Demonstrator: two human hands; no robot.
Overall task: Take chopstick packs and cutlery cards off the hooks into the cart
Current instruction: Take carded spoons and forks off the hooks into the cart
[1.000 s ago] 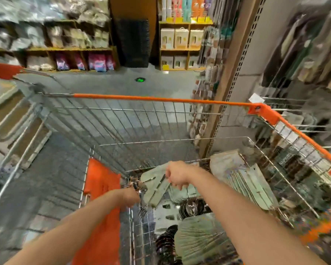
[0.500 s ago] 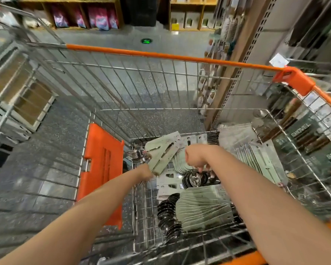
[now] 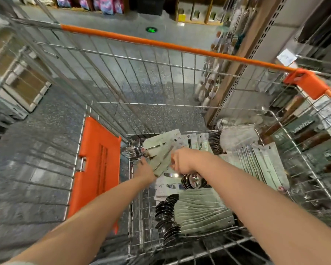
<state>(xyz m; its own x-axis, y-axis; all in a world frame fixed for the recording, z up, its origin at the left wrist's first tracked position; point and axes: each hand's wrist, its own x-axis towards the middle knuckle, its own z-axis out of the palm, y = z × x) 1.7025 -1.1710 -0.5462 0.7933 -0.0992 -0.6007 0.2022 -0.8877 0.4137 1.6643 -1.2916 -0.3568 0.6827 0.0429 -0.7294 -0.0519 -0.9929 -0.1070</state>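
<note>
Both my arms reach down into the wire cart (image 3: 161,115) with its orange rim. My left hand (image 3: 144,169) and my right hand (image 3: 181,160) hold a fanned bundle of pale green cutlery cards (image 3: 161,150) between them, with fork heads (image 3: 134,153) sticking out at its left end. The bundle hangs just above the cart floor. Below lie more stacks of cutlery cards (image 3: 201,209) with black spoon heads (image 3: 165,217), and long pale packs (image 3: 260,161) lean at the right side.
An orange child-seat flap (image 3: 96,165) hangs on the cart's left wall. A pegboard upright (image 3: 243,60) and hooks with hanging goods stand to the right. Shelves (image 3: 103,4) line the far aisle beyond the grey speckled floor.
The view has tilted further down into the cart. Both hands have lowered the card bundle deeper toward the cart floor, still holding it.
</note>
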